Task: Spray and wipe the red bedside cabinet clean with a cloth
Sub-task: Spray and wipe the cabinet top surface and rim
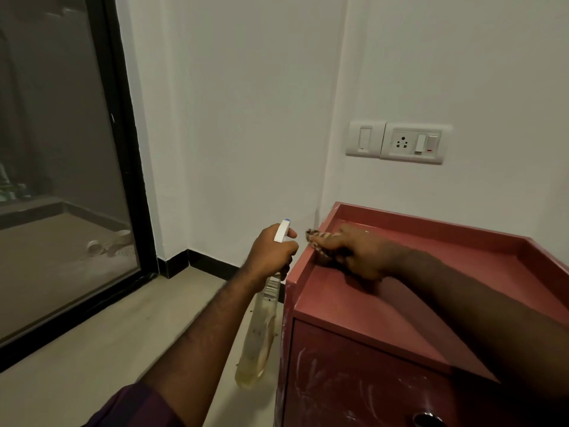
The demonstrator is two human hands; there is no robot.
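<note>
- The person's left hand [272, 254] is clenched round the neck of a spray bottle [259, 331]. The fingers wrap the neck below the white trigger head, and one fingertip sits at the front of it.
- The bottle is clear plastic with pale yellowish liquid in the lower part. It hangs tilted in the air just left of the cabinet's left side, its base well above the floor [123, 318].
- The red bedside cabinet [385, 306] stands in the corner of the room against the white wall. Its top has a low raised rim along the left, back and right edges.
- The right hand [354, 251] reaches across the cabinet top to the left rim and grips a bunched striped cloth [315, 236] there. The thumb lies stretched along the rim, and the cloth pokes out beyond the fingertips; most of it is hidden under the hand.
- A ring [366, 232] shows on one finger of the right hand.
- The drawer front [338, 380] below the top is darker red and streaked with white smears. A round metal knob [426, 420] sits at the bottom edge of the view.
- A white switch and socket panel [397, 143] is fixed to the wall above the cabinet.
- A black-framed glass door [61, 149] fills the left side, with a black skirting [200, 261] running along the base of the wall beside it.
- A dark purple sleeve [129, 408] covers the upper left arm.
</note>
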